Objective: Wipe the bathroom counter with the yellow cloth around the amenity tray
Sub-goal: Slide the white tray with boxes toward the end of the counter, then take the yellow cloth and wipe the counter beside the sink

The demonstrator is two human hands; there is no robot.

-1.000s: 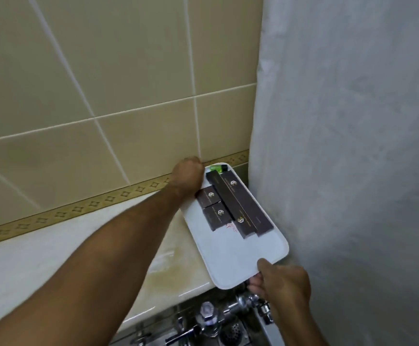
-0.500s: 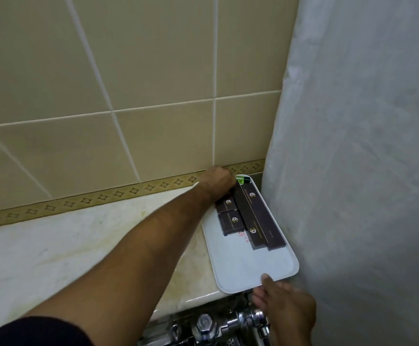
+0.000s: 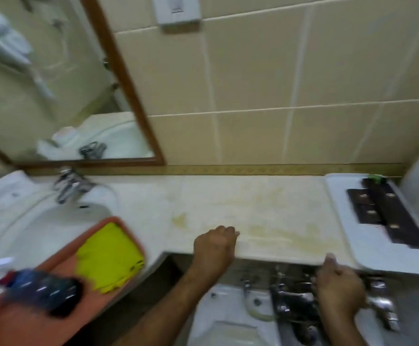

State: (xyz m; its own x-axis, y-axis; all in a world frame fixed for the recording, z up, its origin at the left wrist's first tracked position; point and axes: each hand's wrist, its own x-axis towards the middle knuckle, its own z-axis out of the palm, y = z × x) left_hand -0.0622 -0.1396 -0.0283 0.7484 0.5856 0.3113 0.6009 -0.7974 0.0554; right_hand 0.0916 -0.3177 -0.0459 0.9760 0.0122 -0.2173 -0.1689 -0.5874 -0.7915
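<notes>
Hands off tray (image 3: 368, 248) — cloth (image 3: 108, 255) leftward

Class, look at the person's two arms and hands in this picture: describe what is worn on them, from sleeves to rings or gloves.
Both forearms are bare as far as the frame shows; no sleeve reaches into view. The left hand and the right hand wear no gloves. No watch, bracelet or ring can be made out, though the picture is blurred, so small items could be missed.

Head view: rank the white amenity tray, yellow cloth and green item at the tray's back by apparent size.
1. White amenity tray
2. Yellow cloth, though it lies nearer the camera, so the gap is unsure
3. Green item, clearly smallest
</notes>
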